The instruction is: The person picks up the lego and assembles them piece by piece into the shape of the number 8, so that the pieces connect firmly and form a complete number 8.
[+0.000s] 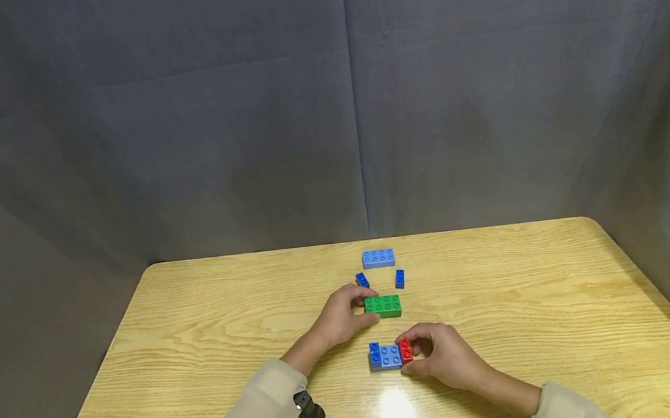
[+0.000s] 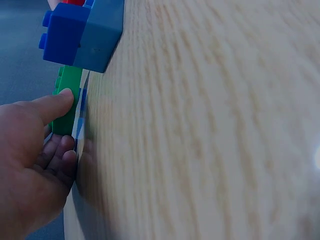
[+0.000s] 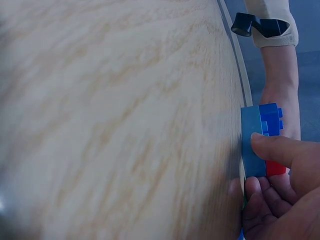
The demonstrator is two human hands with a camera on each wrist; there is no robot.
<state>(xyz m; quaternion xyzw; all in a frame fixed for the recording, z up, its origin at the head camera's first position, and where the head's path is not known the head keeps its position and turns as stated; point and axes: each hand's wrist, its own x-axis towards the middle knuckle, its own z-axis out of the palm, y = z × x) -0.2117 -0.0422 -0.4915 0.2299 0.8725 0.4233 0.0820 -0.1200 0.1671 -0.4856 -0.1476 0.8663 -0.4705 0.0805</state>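
Note:
Between thumb and fingers, my left hand (image 1: 340, 315) pinches the left end of a green brick (image 1: 389, 306); the left wrist view shows the thumb on the long side of the green brick (image 2: 65, 120). Nearer to me, my right hand (image 1: 449, 358) grips the right end of a light blue brick (image 1: 390, 356). On top of that brick sit a small dark blue brick (image 1: 375, 353) at the left and a small red brick (image 1: 406, 350) at the right. In the right wrist view the thumb presses the side of the light blue brick (image 3: 252, 162).
Behind the green brick lie two small dark blue bricks (image 1: 400, 279), the left one tilted. Farther back is another light blue brick (image 1: 379, 258). All stand on a wooden table (image 1: 501, 273) with a grey curtain (image 1: 454, 121) around it. A black wrist camera (image 1: 311, 412) is on the left sleeve.

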